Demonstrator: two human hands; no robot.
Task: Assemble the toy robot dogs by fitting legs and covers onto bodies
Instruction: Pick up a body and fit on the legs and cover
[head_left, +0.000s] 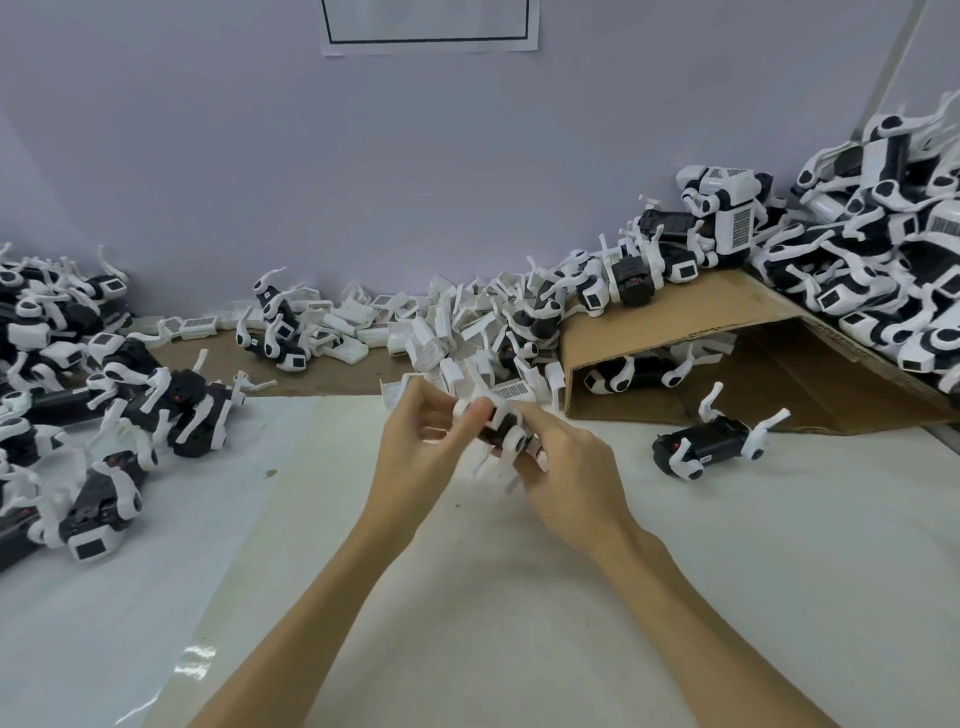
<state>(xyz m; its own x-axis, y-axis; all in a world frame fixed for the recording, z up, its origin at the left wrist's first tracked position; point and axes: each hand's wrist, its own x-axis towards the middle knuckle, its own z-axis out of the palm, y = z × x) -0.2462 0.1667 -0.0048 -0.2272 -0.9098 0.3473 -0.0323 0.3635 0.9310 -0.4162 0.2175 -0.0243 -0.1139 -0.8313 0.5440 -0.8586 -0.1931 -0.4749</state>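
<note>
Both hands hold one black-and-white toy dog body (506, 434) above the middle of the table. My left hand (423, 447) pinches its white upper part with thumb and fingers. My right hand (563, 475) grips it from below and the right, partly hiding it. White legs hang blurred beneath it. A heap of loose white covers (447, 327) lies just behind the hands. Another black dog body with white legs (714, 441) lies on its back to the right.
A pile of dogs (78, 374) fills the left side. A folded cardboard sheet (727, 332) slopes up at the right, carrying a tall heap of dogs (883, 249). White sheeting (493, 597) covers the table front. A grey wall stands behind.
</note>
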